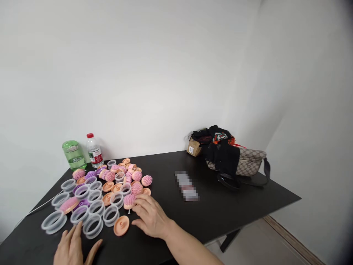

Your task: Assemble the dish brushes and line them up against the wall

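Observation:
My left hand (pixel 72 246) is at the front left with its thumb spread away from the fingers. Its fingertips reach the near edge of the translucent plastic rings (pixel 93 226) and grip nothing. On the right side of the pile, my right hand (pixel 153 216) has its fingers stretched out and its thumb apart. The fingertips are at the side of a pink bristled scalp brush head (pixel 129 201); whether they touch it I cannot tell. A peach round disc (pixel 121 225) lies between the hands. Purple parts (pixel 82 204) sit among the rings, and more pink brush heads (pixel 137 176) are heaped behind.
A green-lidded container (pixel 74 155) and a red-capped water bottle (pixel 95 151) stand by the wall. A blurred-out flat object (pixel 186 186) lies mid-table. To the right are a patterned bag (pixel 249 162), black cloth (pixel 223 158) and a small cardboard box (pixel 194 148). A white cable (pixel 41 208) runs along the left.

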`<state>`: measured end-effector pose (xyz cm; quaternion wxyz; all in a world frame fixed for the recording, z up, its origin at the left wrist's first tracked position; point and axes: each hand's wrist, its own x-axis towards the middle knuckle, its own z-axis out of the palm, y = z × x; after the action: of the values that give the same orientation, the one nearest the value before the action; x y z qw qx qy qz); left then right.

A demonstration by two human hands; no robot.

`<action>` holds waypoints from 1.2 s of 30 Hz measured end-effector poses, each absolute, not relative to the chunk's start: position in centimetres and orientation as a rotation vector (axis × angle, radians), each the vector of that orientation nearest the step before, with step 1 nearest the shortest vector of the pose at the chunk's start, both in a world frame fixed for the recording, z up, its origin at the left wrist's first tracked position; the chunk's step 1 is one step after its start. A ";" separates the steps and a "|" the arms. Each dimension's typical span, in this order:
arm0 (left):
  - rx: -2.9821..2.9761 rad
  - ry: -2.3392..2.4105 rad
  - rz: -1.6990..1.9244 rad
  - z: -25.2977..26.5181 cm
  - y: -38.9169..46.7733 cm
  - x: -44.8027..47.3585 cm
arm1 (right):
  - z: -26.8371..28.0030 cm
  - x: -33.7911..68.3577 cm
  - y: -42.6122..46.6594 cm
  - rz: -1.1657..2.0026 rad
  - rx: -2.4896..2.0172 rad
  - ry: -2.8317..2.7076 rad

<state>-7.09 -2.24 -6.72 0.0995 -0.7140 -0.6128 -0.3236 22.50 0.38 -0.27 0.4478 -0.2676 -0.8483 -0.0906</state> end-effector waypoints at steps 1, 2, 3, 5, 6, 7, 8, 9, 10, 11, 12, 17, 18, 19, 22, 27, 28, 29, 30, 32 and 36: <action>-2.107 -1.816 -0.948 -6.4 -2.8 -6.7 | 0.1 22.6 0.1 -0.190 -0.651 -2.085; -2.085 -1.822 -0.942 -6.1 -3.4 -6.3 | 0.4 22.8 -0.1 -0.147 -0.655 -2.066; -2.066 -1.820 -0.932 -5.7 -3.9 -5.9 | 0.7 23.0 -0.3 -0.106 -0.668 -2.055; -2.029 -1.824 -0.927 -5.0 -4.7 -5.2 | 1.0 23.4 -0.3 -0.033 -0.744 -2.027; -2.033 -1.820 -0.932 -4.8 -4.9 -5.0 | 0.9 23.7 -0.1 -0.002 -0.802 -2.011; -2.035 -1.821 -0.945 -4.7 -5.1 -4.9 | 0.7 24.0 0.2 0.030 -0.866 -1.985; -2.044 -1.819 -0.957 -4.7 -5.2 -5.0 | 0.3 24.3 0.5 0.053 -0.932 -1.952; -2.055 -1.813 -0.967 -4.8 -5.3 -5.1 | -0.1 24.6 0.8 0.073 -1.004 -1.914; -2.068 -1.806 -0.975 -5.0 -5.3 -5.3 | -0.5 24.9 1.1 0.094 -1.073 -1.877; -2.084 -1.799 -0.982 -5.2 -5.4 -5.5 | -1.0 25.2 1.3 0.120 -1.137 -1.845; -2.099 -1.791 -0.991 -5.4 -5.4 -5.7 | -1.4 25.4 1.4 0.153 -1.198 -1.823; -2.131 -1.719 -1.114 -5.6 -5.6 -6.4 | -2.1 25.8 1.7 0.312 -1.397 -1.830; -2.128 -1.719 -1.152 -5.4 -5.7 -6.4 | -1.9 25.8 1.8 0.317 -1.401 -1.851; -2.117 -1.738 -1.193 -5.1 -5.9 -6.3 | -1.6 25.8 1.9 0.312 -1.391 -1.881; -2.054 -1.864 -1.315 -3.9 -6.6 -5.6 | 0.0 25.5 2.5 0.277 -1.301 -2.012; -1.997 -1.970 -1.411 -2.6 -7.5 -4.8 | 2.7 24.5 4.7 0.132 -1.093 -2.285; -1.989 -1.980 -1.418 -2.5 -7.6 -4.7 | 2.9 24.2 5.3 0.088 -1.072 -2.341; -1.980 -1.993 -1.426 -2.5 -7.7 -4.7 | 3.0 23.9 5.8 0.050 -1.057 -2.397; -1.972 -2.007 -1.438 -2.5 -7.8 -4.7 | 2.9 23.7 6.4 0.022 -1.046 -2.447; -1.968 -2.016 -1.467 -2.7 -7.8 -4.7 | 2.6 23.1 7.4 -0.002 -1.021 -2.506; -1.959 -1.952 -1.478 -2.7 -7.6 -4.7 | 2.1 22.6 8.3 0.009 -0.963 -2.490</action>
<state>-4.72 -7.63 -2.72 0.0030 -0.6246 -0.6226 -0.4713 22.56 8.29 2.08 0.2335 -0.3507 -0.9069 0.0034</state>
